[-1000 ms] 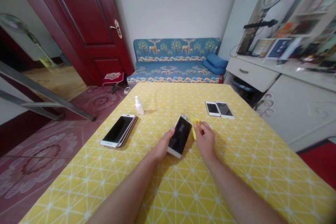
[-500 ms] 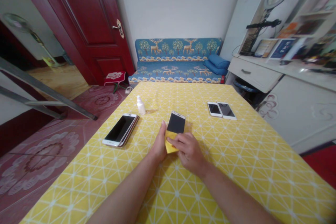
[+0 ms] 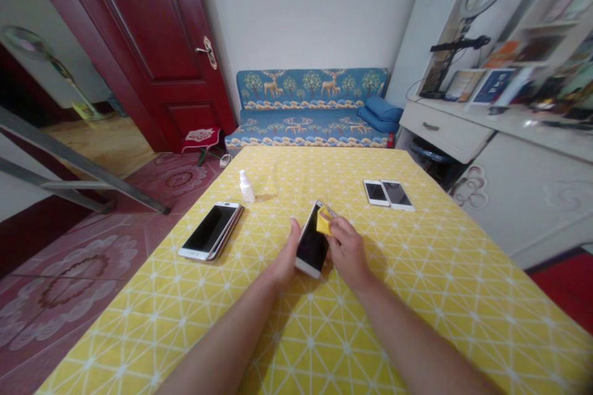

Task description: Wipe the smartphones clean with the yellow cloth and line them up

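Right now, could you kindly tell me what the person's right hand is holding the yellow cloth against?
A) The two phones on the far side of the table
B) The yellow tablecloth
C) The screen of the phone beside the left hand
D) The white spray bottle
C: the right hand holds the yellow cloth on the upper part of the phone's screen, and the left hand is against that phone's side.

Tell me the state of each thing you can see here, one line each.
Left hand, holding the phone by its side
Right hand, pinching the cloth against the screen
Handheld smartphone, tilted, screen dark
Yellow cloth, bunched on that phone's screen
Silver-edged smartphone, lying flat, screen up, dark
Two white smartphones, lying flat side by side, screens up
White spray bottle, upright
Dark red door, standing open
White drawer, shut
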The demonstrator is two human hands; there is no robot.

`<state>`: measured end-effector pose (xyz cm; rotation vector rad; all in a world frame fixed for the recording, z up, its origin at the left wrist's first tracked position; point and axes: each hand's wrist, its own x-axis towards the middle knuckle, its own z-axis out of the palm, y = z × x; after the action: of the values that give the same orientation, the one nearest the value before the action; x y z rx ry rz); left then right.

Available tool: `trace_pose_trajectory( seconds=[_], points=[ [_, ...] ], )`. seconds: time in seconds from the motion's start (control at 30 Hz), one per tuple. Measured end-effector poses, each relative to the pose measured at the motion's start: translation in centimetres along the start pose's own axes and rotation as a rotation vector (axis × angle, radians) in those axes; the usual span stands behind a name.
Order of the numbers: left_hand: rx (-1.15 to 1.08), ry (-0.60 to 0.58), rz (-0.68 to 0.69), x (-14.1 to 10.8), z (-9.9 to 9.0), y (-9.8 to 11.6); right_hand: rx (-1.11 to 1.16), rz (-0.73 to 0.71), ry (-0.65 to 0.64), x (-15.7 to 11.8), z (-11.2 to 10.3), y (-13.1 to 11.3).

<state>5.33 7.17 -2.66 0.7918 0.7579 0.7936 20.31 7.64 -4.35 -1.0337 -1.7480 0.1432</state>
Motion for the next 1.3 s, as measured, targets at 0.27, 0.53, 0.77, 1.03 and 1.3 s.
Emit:
trace_pose_trajectory(
  seconds=[0.27,0.53,0.77,1.03,1.3],
  points=[
    [0.063,-0.059,0.083,-0.4,-0.1,-0.7,-0.008,0.082,0.124,1.5,-1.0,-0.2],
    [-0.006,0.086,0.115,0.4,-0.9,-1.4,-0.015,-0.135,-0.122,-0.3,0.1,-3.4],
    [-0.221,0.175,0.062,0.3,0.0,-0.6,0.096,-0.087,-0.178,-1.8,1.1,-5.2],
    [-0.297,0.232,0.209,0.0,0.3,1.1,-0.147,-0.161,-0.182,-1.3,0.5,-3.4],
    [-0.154,0.089,0.095,0.2,0.2,0.3,-0.256,-0.176,-0.135,-0.8,0.5,-2.5]
  ],
)
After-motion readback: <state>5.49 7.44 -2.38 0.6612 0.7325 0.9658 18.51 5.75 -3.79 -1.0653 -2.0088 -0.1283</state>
